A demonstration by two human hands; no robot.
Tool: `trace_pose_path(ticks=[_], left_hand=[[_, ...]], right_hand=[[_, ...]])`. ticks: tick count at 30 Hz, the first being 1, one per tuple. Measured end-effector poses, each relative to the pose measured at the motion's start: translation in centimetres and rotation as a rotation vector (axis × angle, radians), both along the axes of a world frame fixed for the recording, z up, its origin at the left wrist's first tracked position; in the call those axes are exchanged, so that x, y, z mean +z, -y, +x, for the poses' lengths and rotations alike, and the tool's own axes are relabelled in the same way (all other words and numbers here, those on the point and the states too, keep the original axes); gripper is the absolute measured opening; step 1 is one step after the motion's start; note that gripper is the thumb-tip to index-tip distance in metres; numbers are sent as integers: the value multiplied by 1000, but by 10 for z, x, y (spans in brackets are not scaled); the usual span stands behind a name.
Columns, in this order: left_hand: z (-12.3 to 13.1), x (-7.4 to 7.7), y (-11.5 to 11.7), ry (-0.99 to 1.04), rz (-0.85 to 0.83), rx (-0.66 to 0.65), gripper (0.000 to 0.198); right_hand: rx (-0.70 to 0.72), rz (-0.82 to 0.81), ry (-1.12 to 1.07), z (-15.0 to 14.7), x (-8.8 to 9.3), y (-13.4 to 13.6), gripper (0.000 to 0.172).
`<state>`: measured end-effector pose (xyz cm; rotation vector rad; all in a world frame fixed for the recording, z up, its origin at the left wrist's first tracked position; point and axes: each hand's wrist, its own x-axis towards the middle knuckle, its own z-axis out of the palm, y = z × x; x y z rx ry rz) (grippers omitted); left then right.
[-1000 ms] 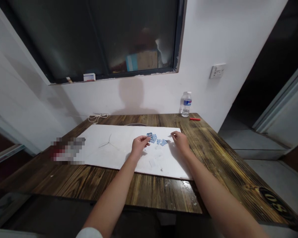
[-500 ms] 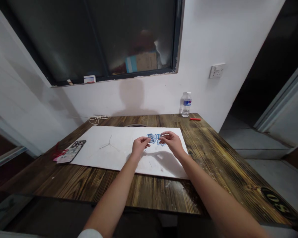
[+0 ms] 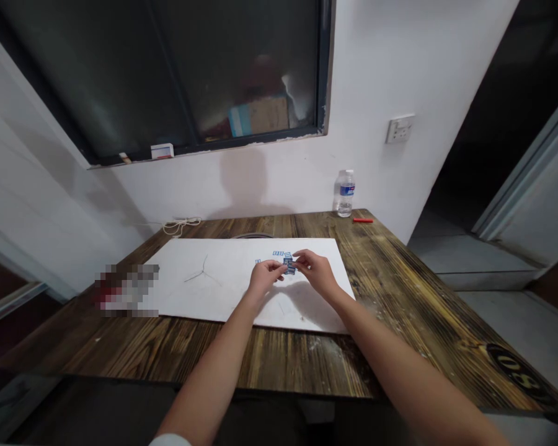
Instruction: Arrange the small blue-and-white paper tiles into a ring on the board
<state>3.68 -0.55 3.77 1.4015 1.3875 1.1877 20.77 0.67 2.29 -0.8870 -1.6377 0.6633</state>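
Cards [image 3: 289, 266], blue-printed — pinched by fingers [image 3: 300, 254] of left hand [image 3: 264, 277] and right hand [image 3: 316, 273], above white sheet [image 3: 214, 279].

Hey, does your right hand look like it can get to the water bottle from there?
Probably yes, with a stretch. The right hand is at the blue pieces on the white sheet, and the bottle stands at the far edge of the table by the wall. Nothing stands between them.
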Motion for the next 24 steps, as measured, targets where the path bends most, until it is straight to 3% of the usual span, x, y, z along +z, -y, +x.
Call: trace_pose_path(ticks=[15,21,24], left_hand=[[2,2,2,-3,15,-51,30],[-2,4,2,52,50,28,32],[-3,4,0,110,48,76,34]], right_hand=[[-80,-2,-63,0,4,5,24],[-108,-112,-345,14,1,-14,28],[-171,-116,-332,25,-4,-24,28]])
